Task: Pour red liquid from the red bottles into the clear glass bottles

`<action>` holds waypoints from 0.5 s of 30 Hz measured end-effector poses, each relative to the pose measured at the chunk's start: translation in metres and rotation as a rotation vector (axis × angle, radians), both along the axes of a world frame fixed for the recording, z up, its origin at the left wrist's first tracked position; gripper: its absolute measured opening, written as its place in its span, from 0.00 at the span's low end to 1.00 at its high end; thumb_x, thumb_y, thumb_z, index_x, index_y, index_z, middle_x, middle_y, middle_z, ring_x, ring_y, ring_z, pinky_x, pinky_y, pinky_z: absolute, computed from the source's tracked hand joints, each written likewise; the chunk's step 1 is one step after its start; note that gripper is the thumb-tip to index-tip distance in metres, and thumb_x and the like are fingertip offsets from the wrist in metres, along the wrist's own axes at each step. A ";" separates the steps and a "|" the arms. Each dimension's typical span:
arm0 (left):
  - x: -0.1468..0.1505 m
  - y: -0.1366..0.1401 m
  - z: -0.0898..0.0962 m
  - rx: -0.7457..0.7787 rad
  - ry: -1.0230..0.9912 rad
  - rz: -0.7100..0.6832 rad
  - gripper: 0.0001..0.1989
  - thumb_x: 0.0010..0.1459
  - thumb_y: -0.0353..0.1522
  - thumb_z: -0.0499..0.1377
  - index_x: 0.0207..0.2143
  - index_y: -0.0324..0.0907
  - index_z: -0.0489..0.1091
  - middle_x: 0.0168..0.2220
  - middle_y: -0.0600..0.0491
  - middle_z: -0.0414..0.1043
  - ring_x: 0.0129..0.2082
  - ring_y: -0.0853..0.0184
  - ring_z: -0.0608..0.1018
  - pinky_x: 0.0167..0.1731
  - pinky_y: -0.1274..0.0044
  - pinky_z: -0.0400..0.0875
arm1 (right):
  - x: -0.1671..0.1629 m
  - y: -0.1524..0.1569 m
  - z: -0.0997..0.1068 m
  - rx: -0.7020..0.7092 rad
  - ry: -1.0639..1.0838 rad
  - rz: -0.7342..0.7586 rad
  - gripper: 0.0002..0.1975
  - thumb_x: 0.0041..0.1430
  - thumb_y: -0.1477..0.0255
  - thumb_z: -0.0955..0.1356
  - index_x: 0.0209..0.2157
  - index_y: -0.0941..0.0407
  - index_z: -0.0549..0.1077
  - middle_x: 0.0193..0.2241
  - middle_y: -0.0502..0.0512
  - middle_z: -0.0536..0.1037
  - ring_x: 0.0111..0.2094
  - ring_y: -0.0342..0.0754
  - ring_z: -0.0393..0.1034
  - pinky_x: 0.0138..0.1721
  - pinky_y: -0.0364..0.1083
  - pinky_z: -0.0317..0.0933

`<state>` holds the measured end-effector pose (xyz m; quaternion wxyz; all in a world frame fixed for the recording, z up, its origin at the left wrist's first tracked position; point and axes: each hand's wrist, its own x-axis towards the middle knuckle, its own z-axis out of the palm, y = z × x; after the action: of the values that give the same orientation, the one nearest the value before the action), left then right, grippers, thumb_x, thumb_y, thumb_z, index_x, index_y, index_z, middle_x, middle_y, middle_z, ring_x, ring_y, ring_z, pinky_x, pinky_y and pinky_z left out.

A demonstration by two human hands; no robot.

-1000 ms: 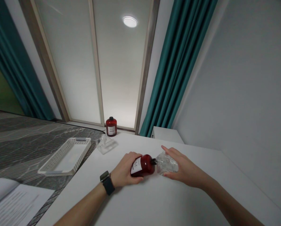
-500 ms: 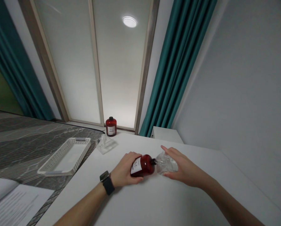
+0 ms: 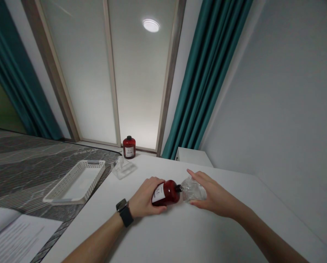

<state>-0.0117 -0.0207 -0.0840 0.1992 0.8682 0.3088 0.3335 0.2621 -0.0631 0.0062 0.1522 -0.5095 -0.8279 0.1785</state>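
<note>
My left hand (image 3: 147,197) is wrapped round a dark red bottle (image 3: 171,192) with a white label, tilted nearly on its side over the white table (image 3: 158,237). The bottle's black neck points right, at the mouth of a clear plastic bottle (image 3: 192,190). That clear bottle lies tipped in my right hand (image 3: 211,193), held between thumb and fingers. The two necks meet or nearly touch; I cannot tell which. Whether liquid passes between them does not show.
A second red bottle (image 3: 129,147) with a black cap stands at the table's far edge, beside a clear plastic piece with a nozzle-like top (image 3: 122,168). To the left lie a white perforated basket (image 3: 66,200) and an open booklet (image 3: 23,237). A white cabinet (image 3: 194,157) stands beyond the table.
</note>
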 end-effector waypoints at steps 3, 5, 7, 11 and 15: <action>0.000 0.000 0.000 -0.003 0.003 0.002 0.34 0.46 0.40 0.68 0.54 0.41 0.61 0.47 0.45 0.70 0.44 0.53 0.73 0.46 0.64 0.67 | 0.000 0.000 0.000 -0.002 -0.006 -0.002 0.45 0.52 0.67 0.73 0.68 0.52 0.50 0.54 0.61 0.68 0.57 0.58 0.61 0.60 0.59 0.56; 0.000 -0.001 0.001 -0.004 0.005 0.003 0.34 0.46 0.40 0.68 0.54 0.41 0.61 0.47 0.45 0.70 0.44 0.53 0.73 0.46 0.64 0.67 | -0.001 0.000 0.000 0.001 -0.009 -0.005 0.45 0.52 0.67 0.73 0.68 0.52 0.51 0.54 0.60 0.68 0.58 0.58 0.61 0.60 0.59 0.56; 0.000 -0.001 0.001 -0.006 0.005 0.005 0.35 0.45 0.39 0.68 0.54 0.41 0.61 0.47 0.45 0.70 0.45 0.54 0.73 0.46 0.64 0.67 | -0.001 0.000 0.000 0.007 -0.011 -0.006 0.45 0.52 0.67 0.73 0.68 0.52 0.50 0.54 0.60 0.68 0.58 0.58 0.61 0.61 0.58 0.56; 0.000 -0.001 0.002 -0.010 0.001 0.000 0.34 0.46 0.39 0.68 0.54 0.41 0.61 0.47 0.45 0.70 0.45 0.53 0.73 0.46 0.63 0.67 | -0.002 -0.001 0.003 -0.004 -0.016 -0.008 0.45 0.52 0.67 0.73 0.68 0.53 0.51 0.55 0.61 0.68 0.58 0.58 0.61 0.61 0.58 0.55; 0.000 -0.001 0.002 -0.008 -0.001 -0.007 0.34 0.46 0.39 0.67 0.54 0.41 0.61 0.47 0.45 0.70 0.44 0.54 0.72 0.46 0.63 0.67 | -0.003 -0.001 0.006 -0.017 -0.019 -0.010 0.45 0.52 0.67 0.72 0.68 0.52 0.50 0.55 0.62 0.68 0.58 0.59 0.61 0.61 0.60 0.55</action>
<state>-0.0116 -0.0217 -0.0823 0.2043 0.8682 0.3069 0.3321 0.2589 -0.0638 0.0119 0.1408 -0.5168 -0.8250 0.1800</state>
